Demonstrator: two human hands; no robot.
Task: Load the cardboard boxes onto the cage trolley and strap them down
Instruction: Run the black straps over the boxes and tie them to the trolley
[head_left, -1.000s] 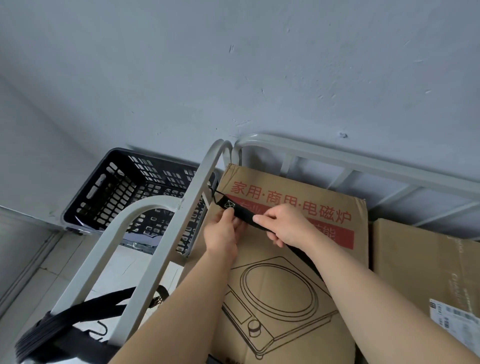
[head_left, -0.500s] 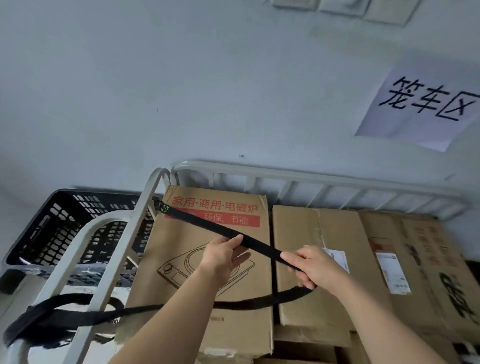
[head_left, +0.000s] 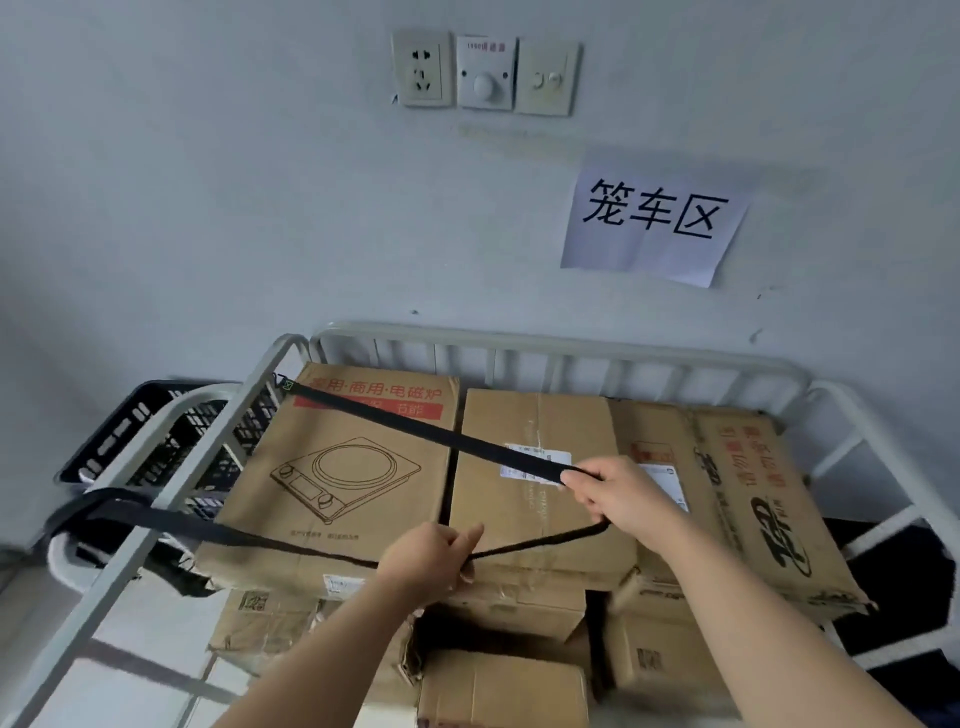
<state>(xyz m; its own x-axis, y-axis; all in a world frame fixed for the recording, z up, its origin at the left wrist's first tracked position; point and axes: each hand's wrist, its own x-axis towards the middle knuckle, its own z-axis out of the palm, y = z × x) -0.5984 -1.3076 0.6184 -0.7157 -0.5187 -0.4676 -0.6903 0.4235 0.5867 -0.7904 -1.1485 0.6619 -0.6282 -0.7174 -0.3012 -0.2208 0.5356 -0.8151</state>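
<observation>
**A:** Strap status?

**B:** The black strap (head_left: 415, 430) is hooked at the far-left corner of the cage trolley (head_left: 571, 345). From there it runs diagonally across the box tops into the right grip (head_left: 618, 493), which pinches it at a fold. The strap doubles back from that fold to the left grip (head_left: 431, 564), whose fingers are curled around the lower run. Both grips are closed on the strap.

**A:** Why two runs?

**B:** My read is that right carries the working bend out across the load while left meters the slack. The tail goes left of the left grip, over the side frame (head_left: 117, 587), where the spare length hangs bunched.

**A:** Boxes?

**B:** The cardboard boxes (head_left: 530, 525) are loaded and stacked. The induction-cooker box (head_left: 395, 499) sits under and left of the grips, and more boxes lie right of the right grip, with lower layers beneath. Loading looks done and strapping is under way.

**A:** Tension?

**B:** None yet. The lower run sags onto the cardboard. It likely needs an anchor on the trolley's right side, beyond the right grip, but I see no hook point there.

**A:** Surroundings?

**B:** There's a black crate (head_left: 130, 436) outside the frame, left of both grips. On the wall above are a paper sign (head_left: 654, 218) and a socket panel (head_left: 485, 73).
</observation>
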